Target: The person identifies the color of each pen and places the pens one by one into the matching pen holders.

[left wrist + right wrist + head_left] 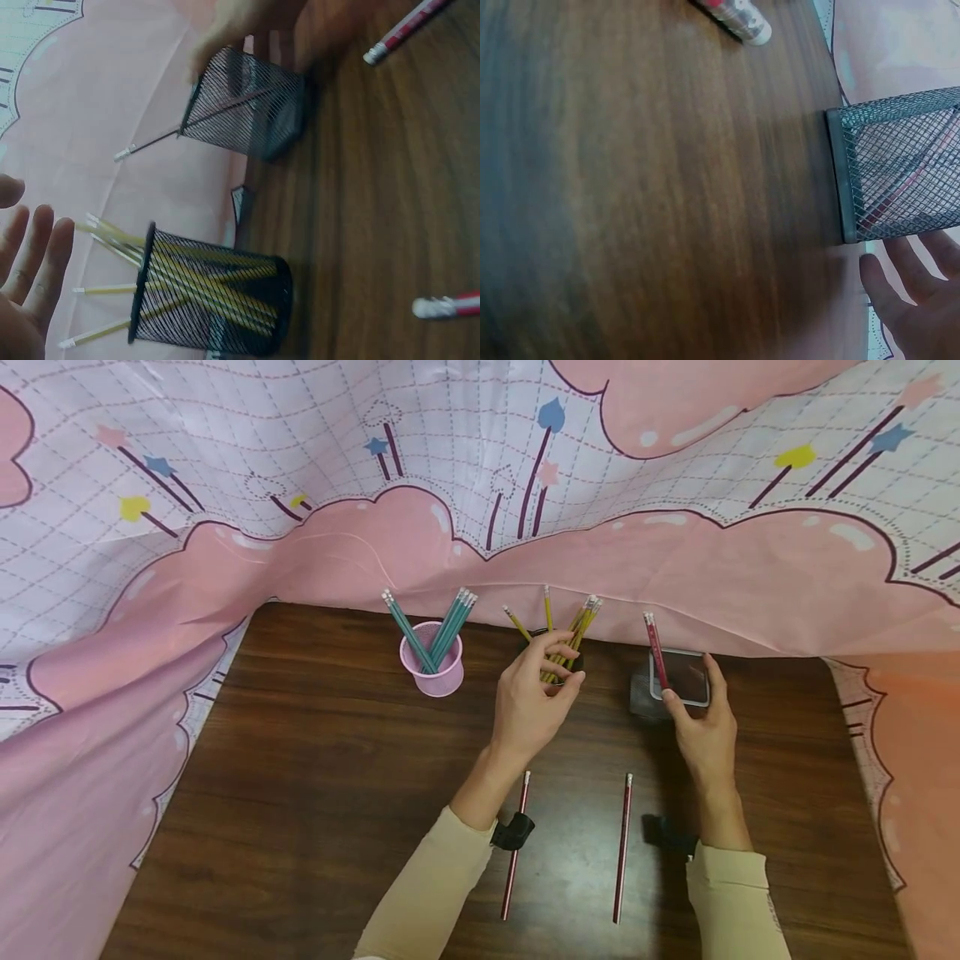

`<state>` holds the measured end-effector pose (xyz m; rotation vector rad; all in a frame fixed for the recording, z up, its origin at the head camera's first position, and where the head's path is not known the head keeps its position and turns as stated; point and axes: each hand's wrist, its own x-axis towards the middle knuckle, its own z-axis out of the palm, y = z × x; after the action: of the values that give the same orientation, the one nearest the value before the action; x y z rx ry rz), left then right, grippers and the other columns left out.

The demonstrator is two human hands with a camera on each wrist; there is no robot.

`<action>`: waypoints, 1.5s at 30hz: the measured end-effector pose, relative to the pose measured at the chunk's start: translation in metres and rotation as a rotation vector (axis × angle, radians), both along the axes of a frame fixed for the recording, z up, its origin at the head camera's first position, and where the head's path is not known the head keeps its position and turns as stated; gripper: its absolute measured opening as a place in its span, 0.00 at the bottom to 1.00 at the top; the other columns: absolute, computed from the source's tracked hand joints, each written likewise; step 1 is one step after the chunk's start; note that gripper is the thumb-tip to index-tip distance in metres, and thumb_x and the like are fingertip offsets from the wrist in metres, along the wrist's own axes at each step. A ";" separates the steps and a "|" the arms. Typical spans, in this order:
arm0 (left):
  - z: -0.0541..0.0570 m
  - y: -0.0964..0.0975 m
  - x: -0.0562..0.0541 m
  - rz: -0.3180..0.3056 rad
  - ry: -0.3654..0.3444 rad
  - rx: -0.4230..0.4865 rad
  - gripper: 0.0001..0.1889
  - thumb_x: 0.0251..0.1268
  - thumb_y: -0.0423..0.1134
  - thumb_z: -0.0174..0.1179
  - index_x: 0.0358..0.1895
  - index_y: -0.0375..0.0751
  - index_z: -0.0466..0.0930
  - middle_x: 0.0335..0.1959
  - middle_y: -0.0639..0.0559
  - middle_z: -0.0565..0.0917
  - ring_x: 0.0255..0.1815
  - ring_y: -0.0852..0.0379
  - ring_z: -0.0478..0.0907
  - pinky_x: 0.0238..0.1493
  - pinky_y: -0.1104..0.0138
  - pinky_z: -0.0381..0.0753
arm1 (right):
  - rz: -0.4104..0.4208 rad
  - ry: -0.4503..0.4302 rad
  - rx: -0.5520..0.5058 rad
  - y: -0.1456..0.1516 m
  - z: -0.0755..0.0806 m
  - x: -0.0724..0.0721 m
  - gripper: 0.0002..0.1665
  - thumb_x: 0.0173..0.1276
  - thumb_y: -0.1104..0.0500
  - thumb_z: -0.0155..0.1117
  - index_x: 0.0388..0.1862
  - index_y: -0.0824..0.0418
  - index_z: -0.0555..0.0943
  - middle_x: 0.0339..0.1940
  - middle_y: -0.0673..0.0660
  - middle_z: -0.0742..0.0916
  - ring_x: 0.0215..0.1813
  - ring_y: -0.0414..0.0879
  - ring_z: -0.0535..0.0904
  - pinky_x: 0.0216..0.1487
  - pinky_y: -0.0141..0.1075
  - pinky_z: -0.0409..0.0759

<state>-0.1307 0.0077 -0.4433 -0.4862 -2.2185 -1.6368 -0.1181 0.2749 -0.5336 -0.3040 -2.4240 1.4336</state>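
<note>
My right hand (705, 739) holds a square mesh pencil holder (647, 697) near its rim, with the thumb at the near side and a finger along the right side. Red pencils (656, 647) with white erasers lean inside it. Left of it, my left hand (528, 702) hovers in front of a round black mesh cup (282, 307) that carries several yellow pencils (589, 617). In the left wrist view its fingers (46, 262) are loosely extended, apart from the pencils, with nothing between them. From above, this hand hides much of the round cup.
A pink mesh cup (441, 683) with several teal pencils (454, 625) stands at the back left. Two red pencils lie on the brown table (300, 777): one (510, 885) partly under the left wrist, another (623, 852) between the forearms. A pink patterned cloth (337, 564) borders the back edge.
</note>
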 end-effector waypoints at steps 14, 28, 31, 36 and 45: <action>-0.023 -0.019 0.027 0.015 -0.129 0.009 0.27 0.58 0.32 0.71 0.61 0.46 0.74 0.48 0.51 0.83 0.35 0.55 0.84 0.31 0.75 0.82 | -0.029 -0.089 0.006 -0.004 0.002 0.002 0.41 0.71 0.48 0.65 0.76 0.29 0.58 0.68 0.58 0.78 0.63 0.55 0.74 0.54 0.30 0.69; -0.047 -0.030 0.046 0.047 -0.210 -0.096 0.29 0.56 0.34 0.73 0.61 0.49 0.74 0.48 0.56 0.83 0.34 0.62 0.84 0.28 0.70 0.81 | -0.004 -0.061 -0.026 -0.001 0.000 0.001 0.40 0.72 0.50 0.64 0.76 0.30 0.58 0.69 0.57 0.77 0.65 0.53 0.73 0.55 0.25 0.69; -0.054 -0.034 0.052 0.058 -0.237 -0.127 0.30 0.55 0.35 0.74 0.61 0.49 0.74 0.48 0.56 0.83 0.34 0.60 0.85 0.33 0.65 0.81 | -0.011 -0.060 -0.031 -0.002 0.000 0.002 0.40 0.72 0.51 0.64 0.76 0.30 0.58 0.68 0.56 0.77 0.64 0.54 0.74 0.54 0.25 0.70; -0.061 -0.039 0.059 0.075 -0.271 -0.157 0.31 0.53 0.35 0.75 0.61 0.50 0.74 0.48 0.56 0.83 0.34 0.63 0.85 0.34 0.66 0.79 | -0.029 -0.066 -0.015 -0.002 0.000 0.002 0.39 0.72 0.50 0.64 0.75 0.28 0.58 0.68 0.55 0.78 0.64 0.54 0.74 0.54 0.26 0.68; -0.068 -0.040 0.067 0.082 -0.346 -0.224 0.31 0.52 0.36 0.76 0.60 0.51 0.75 0.48 0.56 0.83 0.33 0.65 0.84 0.35 0.68 0.79 | -0.042 -0.059 -0.003 -0.003 -0.001 0.002 0.39 0.71 0.50 0.64 0.75 0.28 0.60 0.68 0.56 0.78 0.64 0.54 0.74 0.55 0.25 0.68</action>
<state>-0.0637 -0.0319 -0.5116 -0.1704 -2.6520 -1.5325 -0.1157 0.2724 -0.5342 -0.4008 -2.4466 1.4296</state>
